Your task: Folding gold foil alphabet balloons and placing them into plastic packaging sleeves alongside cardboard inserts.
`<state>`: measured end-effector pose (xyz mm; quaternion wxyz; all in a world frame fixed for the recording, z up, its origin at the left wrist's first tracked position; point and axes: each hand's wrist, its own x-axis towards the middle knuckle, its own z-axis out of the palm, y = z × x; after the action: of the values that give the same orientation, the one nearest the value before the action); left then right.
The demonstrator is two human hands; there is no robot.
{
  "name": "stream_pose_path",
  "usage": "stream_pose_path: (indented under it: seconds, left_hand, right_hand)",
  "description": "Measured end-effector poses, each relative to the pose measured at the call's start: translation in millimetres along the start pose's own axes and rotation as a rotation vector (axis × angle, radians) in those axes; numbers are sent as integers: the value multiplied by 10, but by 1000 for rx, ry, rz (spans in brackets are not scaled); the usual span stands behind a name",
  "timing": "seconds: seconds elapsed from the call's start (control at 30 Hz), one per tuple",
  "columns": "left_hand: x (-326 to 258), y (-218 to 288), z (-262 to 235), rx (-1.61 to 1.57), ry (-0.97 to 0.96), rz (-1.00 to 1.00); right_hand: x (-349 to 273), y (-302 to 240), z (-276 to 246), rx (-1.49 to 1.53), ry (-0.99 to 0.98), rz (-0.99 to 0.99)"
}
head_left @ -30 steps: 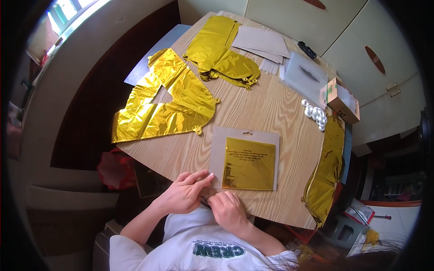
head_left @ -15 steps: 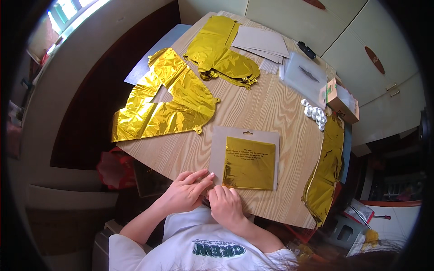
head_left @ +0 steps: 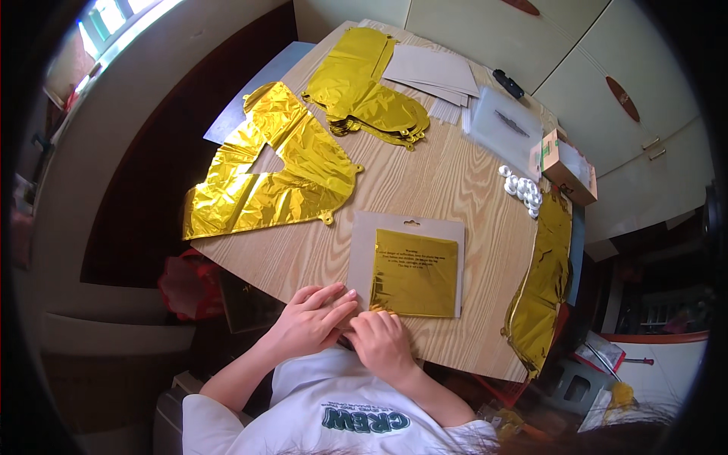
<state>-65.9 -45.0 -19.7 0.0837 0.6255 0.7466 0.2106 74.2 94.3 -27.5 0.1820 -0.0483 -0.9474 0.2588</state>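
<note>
A flat packet with grey backing card (head_left: 362,250) and a folded gold foil balloon (head_left: 415,280) lies at the table's near edge. A hang hole shows at its top and small dark print on the gold part. My left hand (head_left: 309,322) rests over the packet's lower left corner, fingers stretched out and lying flat. Beside it, my right hand (head_left: 381,341) has its fingers bent and pinched at the packet's bottom edge. The fingertips cover that edge, so its exact fold is hidden.
A spread gold foil balloon (head_left: 303,159) lies at the left, stacked gold balloons (head_left: 364,83) behind it. Grey cards (head_left: 432,72), clear plastic sleeves (head_left: 504,125), a black object (head_left: 508,83), white rolls (head_left: 522,189), a cardboard box (head_left: 565,167) and another gold foil piece (head_left: 542,280) line the right.
The view has shifted slightly. My right fingers have moved a little along the packet's bottom edge; my left hand stays nearly still.
</note>
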Motion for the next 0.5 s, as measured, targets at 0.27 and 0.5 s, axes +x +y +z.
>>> stream_pose_path:
  seconds: [0.27,0.5]
  left_hand:
    - [10,6,7,46,3,7]
    - [10,3,20,40,16,4]
  right_hand:
    - [7,-74,88,-182,-153,12]
    - [-41,-54,139,9,41,43]
